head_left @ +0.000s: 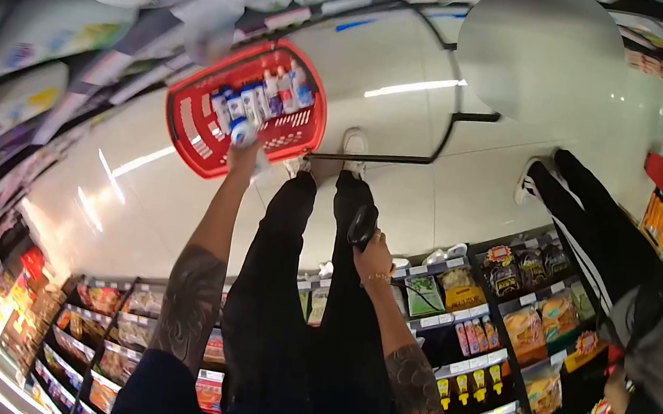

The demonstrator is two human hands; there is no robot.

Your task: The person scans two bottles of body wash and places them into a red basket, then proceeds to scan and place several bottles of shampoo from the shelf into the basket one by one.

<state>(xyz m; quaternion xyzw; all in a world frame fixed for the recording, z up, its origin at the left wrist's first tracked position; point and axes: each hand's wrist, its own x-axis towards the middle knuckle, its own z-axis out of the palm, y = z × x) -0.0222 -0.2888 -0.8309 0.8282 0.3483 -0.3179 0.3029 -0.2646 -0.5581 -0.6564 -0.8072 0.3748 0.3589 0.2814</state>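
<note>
My left hand [243, 158] reaches over the near rim of a red shopping basket [188, 144]. Its fingers appear closed round a white-and-blue container [242, 134], partly blurred. Several white and blue bottles and packs [283, 88] lie together inside the basket. My right hand [375, 259] is low beside my leg, closed round a black rounded object [362, 227] whose exact kind I cannot make out. A bracelet sits on that wrist.
A black bar frame [451, 131] extends from the basket over the pale tiled floor [396, 130]. Stocked shelves [67, 70] stand beyond the basket, and snack shelves [472, 333] stand behind me. At right is another person [606, 224] in dark striped trousers.
</note>
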